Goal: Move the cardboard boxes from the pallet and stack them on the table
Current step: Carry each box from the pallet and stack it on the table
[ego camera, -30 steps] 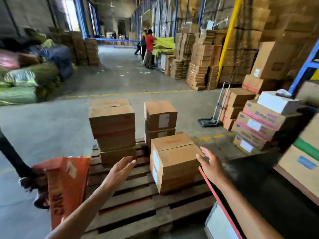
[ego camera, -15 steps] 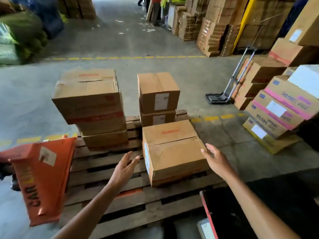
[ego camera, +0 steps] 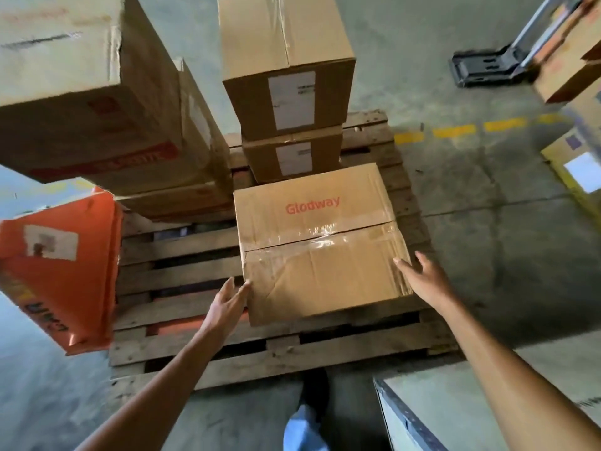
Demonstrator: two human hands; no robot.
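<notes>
A brown taped cardboard box marked "Glodway" point(ego camera: 320, 242) lies on the near right part of the wooden pallet point(ego camera: 201, 323). My left hand point(ego camera: 227, 302) is flat against the box's near left corner, fingers apart. My right hand point(ego camera: 424, 278) touches its near right corner, fingers spread. Neither hand grips the box. Behind it two smaller boxes with white labels point(ego camera: 286, 76) stand stacked. A taller stack of large boxes point(ego camera: 84, 92) fills the pallet's left back. A grey table corner point(ego camera: 432, 408) shows at the bottom right.
An orange box point(ego camera: 61, 271) leans at the pallet's left edge. A hand truck point(ego camera: 487, 65) stands on the concrete floor at upper right. More boxes point(ego camera: 575, 170) sit at the right edge. My foot point(ego camera: 313, 392) is just before the pallet.
The view has dropped and closed in on the pallet. Both hands moved forward and down from beside the Glodway box to touching its near corners.
</notes>
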